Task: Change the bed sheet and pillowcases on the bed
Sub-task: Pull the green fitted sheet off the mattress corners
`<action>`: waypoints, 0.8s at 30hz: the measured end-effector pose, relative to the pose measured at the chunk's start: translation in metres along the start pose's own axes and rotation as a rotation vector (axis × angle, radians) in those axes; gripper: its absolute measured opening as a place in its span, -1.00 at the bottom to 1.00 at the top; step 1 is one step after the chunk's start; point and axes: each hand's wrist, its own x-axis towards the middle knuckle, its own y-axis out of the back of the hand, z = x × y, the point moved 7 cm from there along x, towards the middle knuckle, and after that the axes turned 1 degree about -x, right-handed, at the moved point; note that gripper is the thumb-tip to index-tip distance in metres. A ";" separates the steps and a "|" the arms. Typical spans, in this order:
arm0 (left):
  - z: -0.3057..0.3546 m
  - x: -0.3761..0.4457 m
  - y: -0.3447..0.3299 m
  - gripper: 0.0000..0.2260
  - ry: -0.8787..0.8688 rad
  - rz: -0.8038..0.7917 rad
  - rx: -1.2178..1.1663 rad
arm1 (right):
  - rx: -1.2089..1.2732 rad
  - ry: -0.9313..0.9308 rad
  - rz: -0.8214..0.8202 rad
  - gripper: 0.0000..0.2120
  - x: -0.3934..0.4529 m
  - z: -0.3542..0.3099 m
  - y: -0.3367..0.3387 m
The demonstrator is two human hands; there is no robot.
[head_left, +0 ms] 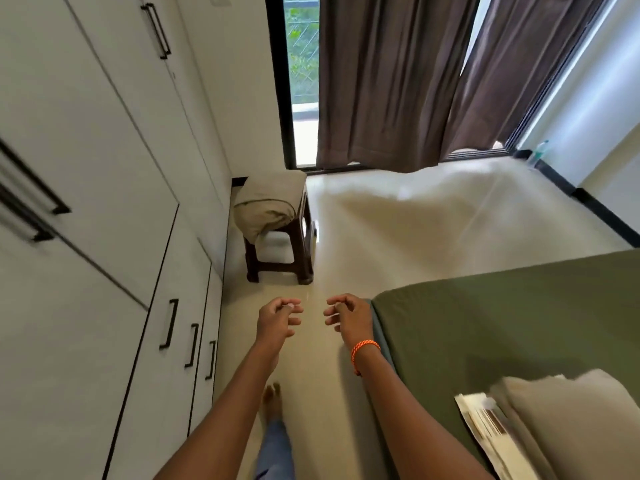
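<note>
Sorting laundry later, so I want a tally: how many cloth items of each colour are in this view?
Beige bundle on the stool: 1
Green sheet on the bed: 1
Brown curtains: 2
Pale folded fabric on the bed: 1, blurred
Total: 5

Bedroom in a home. Bed [512, 327] at right, covered in an olive-green sheet [485, 341], folded pale linen [571, 420] stacked at its near corner. Full-height white built-in wardrobe [86, 202] with black bar handles along the left wall. Brown curtains [391, 81] hang over a floor-level sliding glass door (greenery and a railing outside). Dark wooden stool [280, 251] carrying a beige pillow [268, 206]. Glossy cream tile floor [415, 220].
</note>
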 end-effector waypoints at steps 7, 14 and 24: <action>0.056 0.202 -0.004 -0.78 0.029 -0.049 0.045 | 0.013 -0.107 0.125 -0.70 0.169 -0.031 -0.047; 0.087 0.322 -0.076 -0.78 0.116 -0.257 0.195 | 0.056 -0.231 0.216 -0.73 0.261 -0.025 -0.044; 0.083 0.395 -0.188 -0.76 0.265 -0.402 0.291 | 0.069 -0.382 0.351 -0.73 0.348 -0.002 0.029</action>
